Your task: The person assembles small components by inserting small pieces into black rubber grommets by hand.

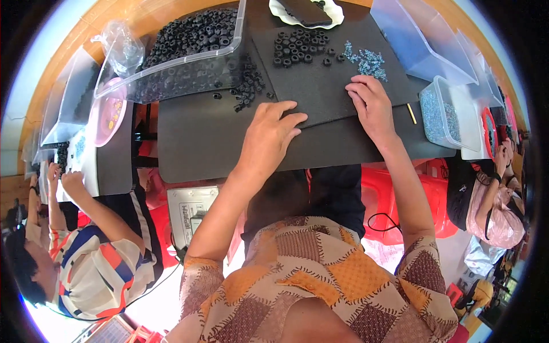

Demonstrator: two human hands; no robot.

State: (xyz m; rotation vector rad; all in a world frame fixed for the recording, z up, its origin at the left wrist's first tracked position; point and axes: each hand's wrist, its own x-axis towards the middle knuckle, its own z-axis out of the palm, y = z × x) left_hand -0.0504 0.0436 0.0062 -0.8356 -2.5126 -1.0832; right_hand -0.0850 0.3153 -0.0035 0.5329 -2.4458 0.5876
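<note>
My left hand [269,134] hovers at the near-left edge of a dark mat [326,94], its fingers spread and pointing right, with nothing visible in them. Across the mat, my right hand [373,106] has loosely bent fingers, slightly apart, just below a small pile of blue beads [369,63]; no object shows between them. Farther back on the mat lies a group of black ring-shaped beads [297,47], a few of them strayed toward the blue ones. More black beads [249,86] are scattered left of the mat, beyond my left hand.
A clear bin [171,71] full of black beads stands at the far left, beside a pink dish [108,117]. A white scalloped dish [337,16] sits at the back. On the right are a tub of blue beads [437,117] and a yellow stick [412,114]. People work on both sides.
</note>
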